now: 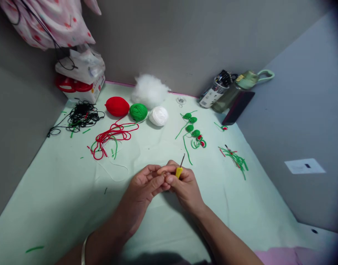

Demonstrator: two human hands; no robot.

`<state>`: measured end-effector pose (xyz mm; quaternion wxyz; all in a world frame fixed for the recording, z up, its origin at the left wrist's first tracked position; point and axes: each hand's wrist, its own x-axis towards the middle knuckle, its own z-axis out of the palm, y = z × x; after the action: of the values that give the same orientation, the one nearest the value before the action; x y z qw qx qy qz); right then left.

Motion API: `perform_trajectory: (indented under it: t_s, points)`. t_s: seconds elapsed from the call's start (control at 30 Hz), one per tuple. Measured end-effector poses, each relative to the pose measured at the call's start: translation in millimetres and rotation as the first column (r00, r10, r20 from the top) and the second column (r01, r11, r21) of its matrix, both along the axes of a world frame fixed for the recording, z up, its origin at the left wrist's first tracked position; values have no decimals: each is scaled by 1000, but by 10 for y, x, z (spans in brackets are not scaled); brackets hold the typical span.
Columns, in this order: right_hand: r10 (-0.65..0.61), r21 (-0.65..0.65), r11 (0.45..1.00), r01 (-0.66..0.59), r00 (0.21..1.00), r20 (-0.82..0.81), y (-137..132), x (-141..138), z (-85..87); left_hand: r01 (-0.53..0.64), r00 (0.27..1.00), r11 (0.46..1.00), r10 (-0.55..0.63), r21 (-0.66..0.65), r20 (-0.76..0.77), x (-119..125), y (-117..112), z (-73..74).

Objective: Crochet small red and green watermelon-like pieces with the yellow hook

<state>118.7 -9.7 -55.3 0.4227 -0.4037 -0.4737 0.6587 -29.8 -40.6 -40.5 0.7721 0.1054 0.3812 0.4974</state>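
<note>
Both hands meet low over the middle of the cloth, fingertips together. My right hand (187,187) is closed around a crochet hook with a yellow handle (179,172); its thin metal tip points up and away. My left hand (143,186) pinches with thumb and fingers at something small that the fingers mostly hide. Beyond the hands lie a red yarn ball (117,106), a green yarn ball (138,112) and a white yarn ball (158,116). Small green crocheted pieces (189,128) with loose tails, some with red, lie ahead to the right.
Loose red yarn (113,134) and a black yarn tangle (83,116) lie at the left. White stuffing (150,90) sits by the back wall. Green yarn scraps (236,159), a dark phone-like slab (239,108), a pen holder (213,94) and a bottle (245,82) are at the right.
</note>
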Motion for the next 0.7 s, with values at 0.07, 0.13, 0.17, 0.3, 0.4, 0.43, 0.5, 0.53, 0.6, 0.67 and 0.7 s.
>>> perform_trajectory:
  t_s: [0.07, 0.13, 0.17, 0.3, 0.4, 0.43, 0.5, 0.53, 0.6, 0.67, 0.7]
  points:
    - [13, -58, 998, -15, 1000, -26, 3, 1, -5, -14, 1000, 1000, 14, 0, 11, -6, 13, -7]
    - [19, -102, 994, -25, 998, -63, 5, -6, -5, -25, 1000, 1000, 25, 1, 17, -11, 17, -20]
    - [16, -115, 993, -25, 996, -83, 4, -11, -4, -27, 999, 1000, 27, 3, 19, -13, 16, -25]
    - [0, -125, 992, -18, 990, -142, -4, -26, -1, -43, 999, 999, 43, 7, 18, -16, 4, -19]
    - [3, -115, 993, -23, 986, -166, -7, -24, -1, -62, 998, 998, 62, 8, 23, -13, -7, 2]
    - [9, -112, 993, -28, 985, -171, -6, -22, 0, -65, 998, 998, 65, 10, 24, -12, -9, 9]
    - [30, -107, 993, -50, 984, -177, 0, -13, 4, -68, 997, 998, 67, 16, 29, -11, -9, 20]
    - [39, -106, 993, -58, 983, -178, 4, -7, 7, -69, 997, 997, 68, 21, 35, -11, -7, 23]
    - [40, -106, 993, -59, 985, -170, 9, 5, 13, -63, 996, 997, 61, 33, 59, -15, 0, 25]
    - [26, -110, 993, -44, 987, -160, 9, 16, 19, -45, 996, 998, 41, 43, 85, -26, 6, 18]
    - [21, -109, 993, -38, 988, -155, 8, 18, 20, -32, 995, 998, 28, 46, 95, -34, 8, 11]
